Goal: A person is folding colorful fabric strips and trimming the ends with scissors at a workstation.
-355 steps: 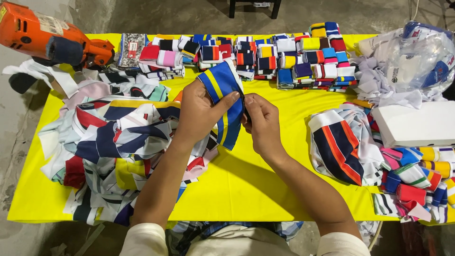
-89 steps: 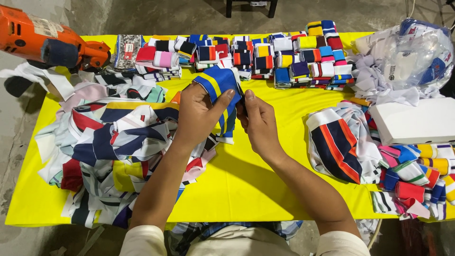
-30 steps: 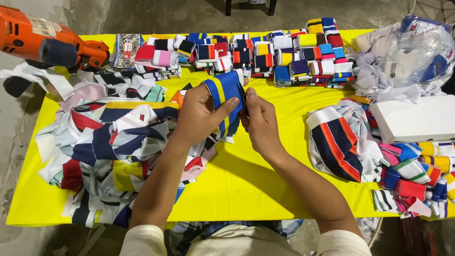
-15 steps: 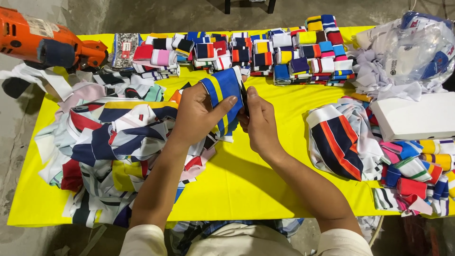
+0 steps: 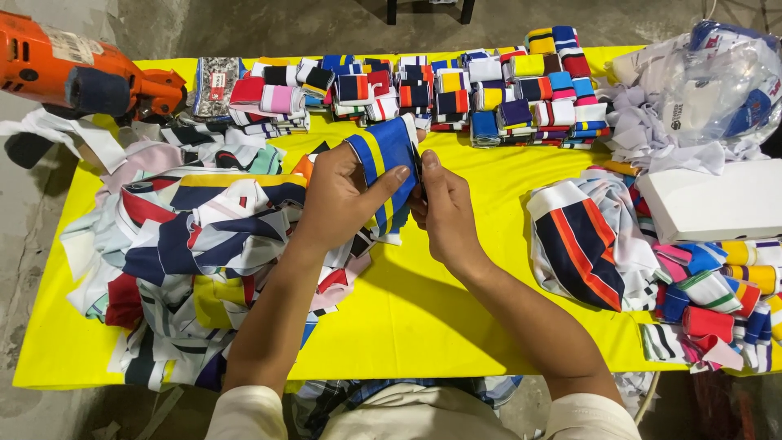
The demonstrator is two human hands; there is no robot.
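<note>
Since half a second ago we have barely shifted: both hands remain raised over the middle of the desk, the striped band tilted a touch more upright. We work at a desk covered in bright yellow cloth (image 5: pixel 423 301). A large loose heap of striped knit fabric pieces (image 5: pixel 187 253) covers its left side, a row of folded multicoloured rib bands (image 5: pixel 456 90) lines the far edge, and a white flat box (image 5: pixel 709 200) sits near the right edge. An orange power tool (image 5: pixel 73 73) rests at the far left corner. Our left hand (image 5: pixel 342 200) and right hand (image 5: pixel 444 216) both pinch the blue knit band with a yellow stripe (image 5: pixel 383 159), held above the desk's centre.
</note>
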